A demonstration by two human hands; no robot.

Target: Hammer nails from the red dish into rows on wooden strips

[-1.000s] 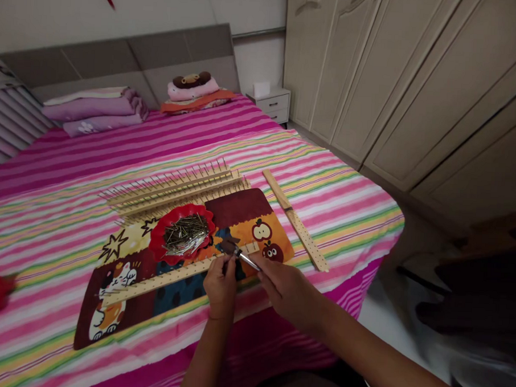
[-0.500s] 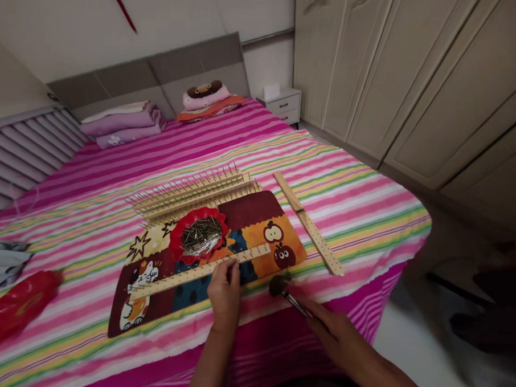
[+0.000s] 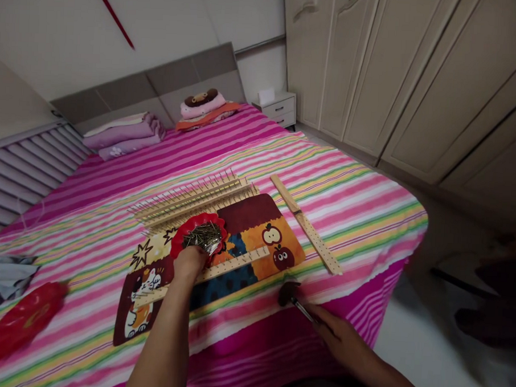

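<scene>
My left hand (image 3: 189, 263) is at the near rim of a red scalloped bowl (image 3: 178, 242), its fingers reaching down over a heap of nails (image 3: 202, 234). Those fingertips are hidden from me. Below my right side, my right hand (image 3: 335, 334) is wrapped round the handle of a hammer (image 3: 288, 293) with a dark head and a shiny metal neck. The hammer head is over the striped cloth, just off the mat. A narrow wooden strip (image 3: 233, 262) with small holes lies across the mat, several nails upright at its right end. My left forearm covers part of the strip.
The patterned mat (image 3: 251, 213) lies on a bed with a striped cloth (image 3: 355, 220). Behind the bowl are wooden strips full of nails (image 3: 193, 199). More strips (image 3: 308, 227) lie to the right. A red tray (image 3: 24, 320) and grey fabric (image 3: 4, 279) are at the left.
My left hand has left the wooden strip and moved left to the nail bowl. The hammer has drawn back from the strip to the right, in my right hand. The view has shifted too.
</scene>
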